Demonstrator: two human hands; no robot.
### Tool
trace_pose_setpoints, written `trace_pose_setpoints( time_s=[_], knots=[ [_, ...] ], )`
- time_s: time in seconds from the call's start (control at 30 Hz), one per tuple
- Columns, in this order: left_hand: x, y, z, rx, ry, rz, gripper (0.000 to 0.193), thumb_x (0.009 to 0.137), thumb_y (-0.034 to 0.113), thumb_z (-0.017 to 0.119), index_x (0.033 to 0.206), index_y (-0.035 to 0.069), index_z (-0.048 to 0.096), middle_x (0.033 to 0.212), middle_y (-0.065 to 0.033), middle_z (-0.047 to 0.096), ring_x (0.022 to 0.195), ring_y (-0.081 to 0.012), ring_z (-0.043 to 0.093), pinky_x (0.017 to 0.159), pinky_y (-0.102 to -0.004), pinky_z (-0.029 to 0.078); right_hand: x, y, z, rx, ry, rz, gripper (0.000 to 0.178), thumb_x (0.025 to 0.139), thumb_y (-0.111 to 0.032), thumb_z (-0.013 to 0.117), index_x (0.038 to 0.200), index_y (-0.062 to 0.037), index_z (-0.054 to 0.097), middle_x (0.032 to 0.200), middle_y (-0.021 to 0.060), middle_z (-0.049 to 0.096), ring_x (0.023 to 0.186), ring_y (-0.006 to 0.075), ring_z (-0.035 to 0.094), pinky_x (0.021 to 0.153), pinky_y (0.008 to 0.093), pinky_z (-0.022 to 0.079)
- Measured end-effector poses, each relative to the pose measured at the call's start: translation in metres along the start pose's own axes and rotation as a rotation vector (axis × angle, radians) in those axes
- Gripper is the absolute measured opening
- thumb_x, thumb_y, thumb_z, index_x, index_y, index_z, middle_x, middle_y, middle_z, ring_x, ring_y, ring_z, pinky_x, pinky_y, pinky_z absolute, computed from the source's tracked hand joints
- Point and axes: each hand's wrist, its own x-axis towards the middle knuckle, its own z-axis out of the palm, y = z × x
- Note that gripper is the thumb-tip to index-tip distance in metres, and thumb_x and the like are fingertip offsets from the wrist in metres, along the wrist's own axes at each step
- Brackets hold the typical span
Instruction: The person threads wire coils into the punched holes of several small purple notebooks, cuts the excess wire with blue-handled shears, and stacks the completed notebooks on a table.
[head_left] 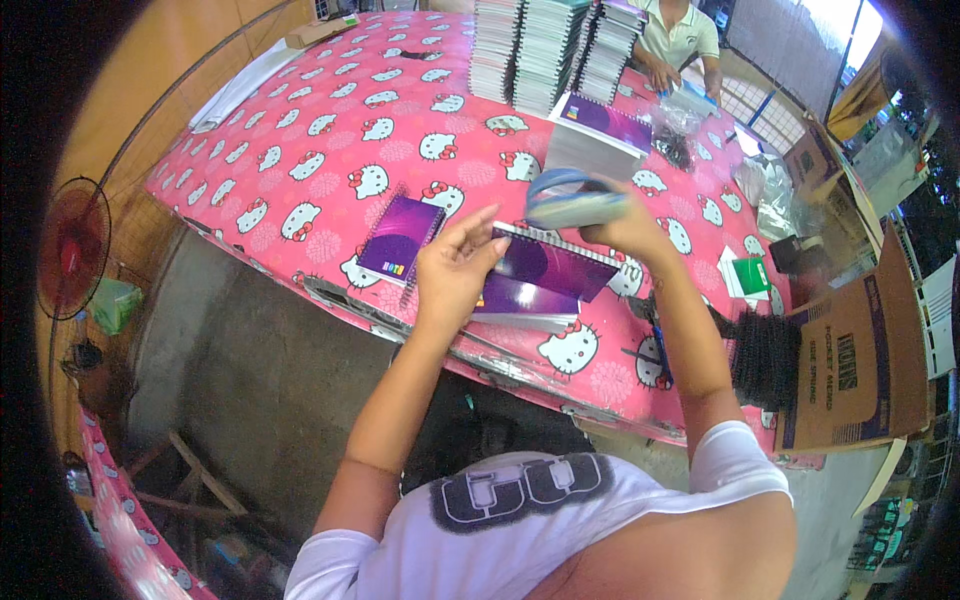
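In my left hand (455, 265), a purple-covered notepad (560, 264) is held by its left corner, thumb against the edge and fingers partly raised. A row of punched holes or binding runs along its upper edge. My right hand (632, 232) grips a blue-and-grey rounded tool (572, 203), smeared by motion, just above the pad's upper edge; its exact kind cannot be made out. Under the held pad lies a stack of purple notepads (530, 302) on the pink patterned tablecloth (330, 165). Left of my left hand rests a spiral-bound purple notepad (402, 236).
Tall stacks of spiral-bound pads (545, 55) stand at the back, with a purple-topped stack (605, 125) before them. At right are black spiral coils (765, 355), an open carton (845, 350) and a green card (750, 276). Another person (682, 35) works across the table.
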Motion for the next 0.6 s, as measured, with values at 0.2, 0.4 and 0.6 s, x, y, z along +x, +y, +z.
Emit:
trace_pose_setpoints(
  time_s=[0.2, 0.4, 0.6],
  knots=[
    [-0.003, -0.003, -0.005, 0.091, 0.034, -0.007, 0.028, 0.08, -0.003, 0.069, 0.107, 0.002, 0.068, 0.094, -0.0031, 0.066, 0.08, -0.007, 0.058, 0.071, -0.0218, 0.05, 0.015, 0.007, 0.002, -0.313, 0.049, -0.093, 0.055, 0.058, -0.001, 0.072, 0.112, -0.0066, 0.061, 0.103, 0.0081, 0.068, 0.094, 0.0205, 0.063, 0.084, 0.0358, 0.049],
    [-0.001, -0.005, -0.005, -0.031, 0.009, -0.071, 0.03, 0.079, -0.005, 0.069, 0.108, 0.002, 0.068, 0.092, -0.0041, 0.067, 0.082, -0.009, 0.06, 0.074, -0.0232, 0.051, 0.0, -0.004, 0.002, -0.157, 0.017, -0.079, 0.054, 0.061, -0.005, 0.073, 0.113, -0.0063, 0.06, 0.104, 0.0079, 0.067, 0.094, 0.0208, 0.063, 0.087, 0.0341, 0.048],
    [-0.001, 0.003, -0.004, -0.002, -0.007, -0.049, 0.034, 0.079, -0.006, 0.068, 0.111, 0.001, 0.066, 0.094, -0.0068, 0.068, 0.081, -0.0111, 0.062, 0.074, -0.025, 0.052, 0.003, 0.001, 0.01, -0.232, 0.08, -0.27, 0.056, 0.057, -0.007, 0.075, 0.111, -0.0053, 0.059, 0.095, 0.0068, 0.066, 0.088, 0.0212, 0.063, 0.084, 0.0333, 0.049]
  ],
)
